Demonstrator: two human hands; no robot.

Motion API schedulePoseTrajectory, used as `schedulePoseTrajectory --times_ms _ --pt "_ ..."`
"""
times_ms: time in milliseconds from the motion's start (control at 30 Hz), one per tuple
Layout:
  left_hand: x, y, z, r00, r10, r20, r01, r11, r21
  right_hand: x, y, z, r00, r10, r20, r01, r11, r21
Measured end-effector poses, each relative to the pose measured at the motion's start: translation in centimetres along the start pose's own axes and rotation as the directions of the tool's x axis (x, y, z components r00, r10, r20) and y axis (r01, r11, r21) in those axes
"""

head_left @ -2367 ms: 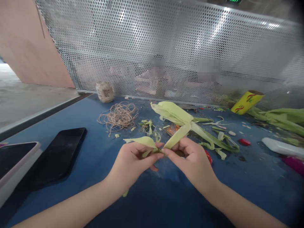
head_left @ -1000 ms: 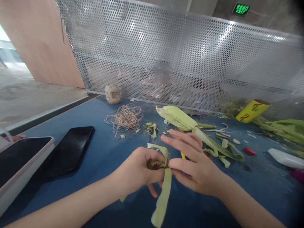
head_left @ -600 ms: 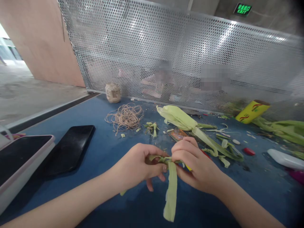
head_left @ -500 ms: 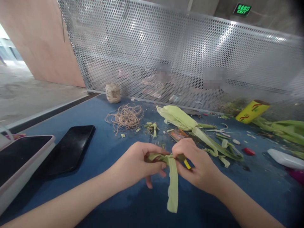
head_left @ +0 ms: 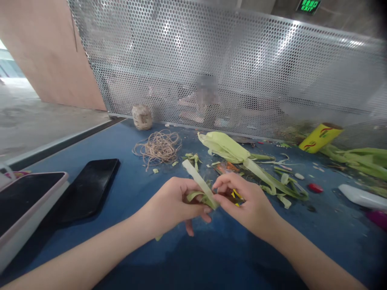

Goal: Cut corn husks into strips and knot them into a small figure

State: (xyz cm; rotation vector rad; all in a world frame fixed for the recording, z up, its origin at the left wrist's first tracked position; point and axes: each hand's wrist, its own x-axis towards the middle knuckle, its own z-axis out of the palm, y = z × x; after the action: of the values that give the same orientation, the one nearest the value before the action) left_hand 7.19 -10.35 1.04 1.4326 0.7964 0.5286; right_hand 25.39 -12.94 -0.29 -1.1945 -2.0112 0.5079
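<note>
Husk strip (head_left: 197,179) points to eleven o'clock, pinched low by our right hand (head_left: 246,197), beside folded husk (head_left: 194,195) gripped in our left hand (head_left: 175,201). We seem mid-wrap; the next turn calls for steady tension.

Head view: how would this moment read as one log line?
left hand: holds bunched green husk; right hand: touches pale strip; beyond: tangled twine, large leafy husk; at left: black phone

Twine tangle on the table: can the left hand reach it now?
Probably yes: the twine tangle lies beyond the left hand, and nothing tall stands between. However, its grip is occupied with green husk.
</note>
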Motion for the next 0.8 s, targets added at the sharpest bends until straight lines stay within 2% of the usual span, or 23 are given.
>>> schedulePoseTrajectory --times_ms 100,233,367,467,533,633,800 --pt "0.0 -0.1 0.0 1.000 -0.015 -0.001 0.015 1.000 -0.010 0.0 0.0 -0.1 1.000 0.005 0.029 -0.006 1.000 0.005" --pt "-0.1 0.0 0.0 0.998 -0.051 0.040 0.053 0.998 -0.044 -0.1 0.0 -0.4 0.999 -0.041 0.011 0.042 0.997 -0.067" --pt "-0.2 0.2 -0.1 0.992 -0.107 0.067 0.115 0.986 -0.122 -0.3 -0.1 -0.9 0.991 -0.113 0.067 0.114 0.993 -0.010" --pt "-0.1 -0.1 -0.2 0.991 -0.097 0.091 0.111 0.981 -0.157 -0.3 -0.4 -1.0 0.986 -0.143 0.091 0.142 0.990 0.016" --pt "-0.1 -0.4 -0.2 0.992 -0.087 0.097 0.102 0.981 -0.162 -0.2 -0.6 -0.8 0.992 -0.104 0.071 0.103 0.995 0.018" --pt "-0.2 -0.6 -0.1 0.993 -0.084 0.086 0.097 0.983 -0.156 -0.2 -0.8 -0.3 0.999 0.033 0.029 -0.035 0.996 0.080" --pt "-0.2 0.2 0.1 0.993 -0.103 0.053 0.109 0.988 -0.111 0.0 -0.8 0.3 0.967 0.253 0.029 -0.251 0.929 0.271"
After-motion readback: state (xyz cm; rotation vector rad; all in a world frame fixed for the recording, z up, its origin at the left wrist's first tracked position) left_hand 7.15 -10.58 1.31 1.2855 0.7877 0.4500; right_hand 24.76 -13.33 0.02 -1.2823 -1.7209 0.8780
